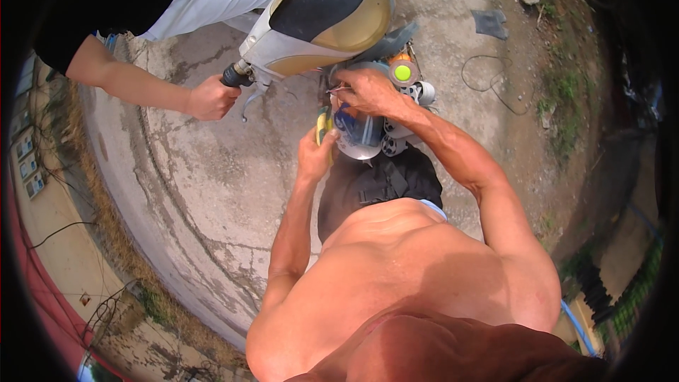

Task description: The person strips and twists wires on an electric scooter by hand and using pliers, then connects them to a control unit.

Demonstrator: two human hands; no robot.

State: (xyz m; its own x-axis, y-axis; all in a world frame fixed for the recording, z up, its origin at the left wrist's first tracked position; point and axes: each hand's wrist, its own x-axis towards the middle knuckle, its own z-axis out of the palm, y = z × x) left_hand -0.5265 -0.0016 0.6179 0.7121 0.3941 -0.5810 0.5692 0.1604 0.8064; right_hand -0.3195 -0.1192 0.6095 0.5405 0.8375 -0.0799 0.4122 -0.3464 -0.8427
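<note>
My left hand (315, 155) is closed around a slim yellow and dark tool (324, 124) whose working end I cannot make out. Thin reddish wires (338, 90) run between the fingertips of my right hand (371, 92), which pinch them beneath the front of a scooter. That scooter's white and gold front panel (353, 32), with a dark screen, hangs over the hand. Just below my right hand sits a rounded clear and silver container (359, 145) with blue things in it. Exactly where the wires lead is hidden.
Another person's hand (212, 97) grips the scooter's handlebar (237, 73) at the left. White rolls (424, 92) and a disc with a bright yellow-green centre (402, 73) lie by my right forearm. A looped cable (488, 74) and a flat grey scrap (489, 23) rest on the concrete.
</note>
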